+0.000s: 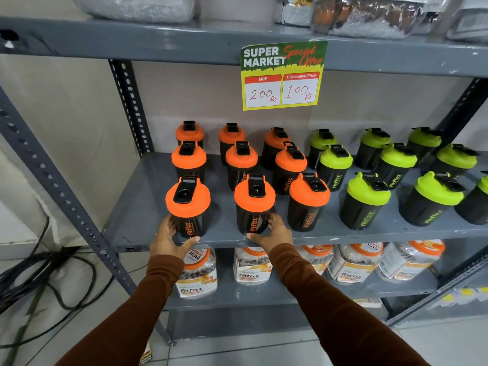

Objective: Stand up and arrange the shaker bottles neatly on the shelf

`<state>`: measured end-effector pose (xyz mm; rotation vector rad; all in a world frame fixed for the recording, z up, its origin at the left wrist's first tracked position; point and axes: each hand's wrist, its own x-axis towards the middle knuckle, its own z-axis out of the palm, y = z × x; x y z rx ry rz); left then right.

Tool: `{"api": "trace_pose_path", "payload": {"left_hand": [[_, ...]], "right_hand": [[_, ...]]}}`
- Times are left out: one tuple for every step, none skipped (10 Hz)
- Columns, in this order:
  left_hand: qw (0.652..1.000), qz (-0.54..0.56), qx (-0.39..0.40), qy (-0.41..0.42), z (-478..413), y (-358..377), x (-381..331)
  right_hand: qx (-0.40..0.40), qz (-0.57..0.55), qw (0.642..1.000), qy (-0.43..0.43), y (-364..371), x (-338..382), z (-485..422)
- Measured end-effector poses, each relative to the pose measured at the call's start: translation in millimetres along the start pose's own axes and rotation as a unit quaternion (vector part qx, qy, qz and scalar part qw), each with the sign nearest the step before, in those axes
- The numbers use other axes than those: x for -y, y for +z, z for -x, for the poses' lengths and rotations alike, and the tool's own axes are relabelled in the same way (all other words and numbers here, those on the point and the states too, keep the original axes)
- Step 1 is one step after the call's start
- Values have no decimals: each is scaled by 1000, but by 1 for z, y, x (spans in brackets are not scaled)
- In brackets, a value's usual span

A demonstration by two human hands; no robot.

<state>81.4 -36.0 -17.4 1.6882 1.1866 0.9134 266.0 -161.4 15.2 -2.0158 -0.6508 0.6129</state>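
Black shaker bottles stand upright in rows on a grey metal shelf (pixel 148 207): several with orange lids on the left, several with green lids (pixel 367 199) on the right. My left hand (pixel 169 240) wraps the base of the front-left orange-lidded bottle (pixel 188 204). My right hand (pixel 274 231) wraps the base of the front-middle orange-lidded bottle (pixel 254 202). Both bottles rest on the shelf near its front edge. A third front orange-lidded bottle (pixel 307 202) stands just right of my right hand.
A "Super Market Special Offer" price card (pixel 282 75) hangs from the shelf above. Wrapped jars (pixel 196 273) fill the shelf below. Bagged goods sit on the top shelf. Perforated uprights (pixel 129 101) frame the rack. Black cables (pixel 45 273) lie on the floor at left.
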Motion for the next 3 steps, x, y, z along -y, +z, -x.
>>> {"api": "trace_pose_path", "payload": {"left_hand": [[1000,-2,6,-5,2,-2,-5],[1000,-1,-5,9,9,0,-5],[997,-50,-53,7,29,3,-6]], "right_hand": [[-7,6,1000,-2,0,-2,3],[-9,-9,1000,-11,0,-5,8],[-13,24,999,-24,0,-9,21]]}}
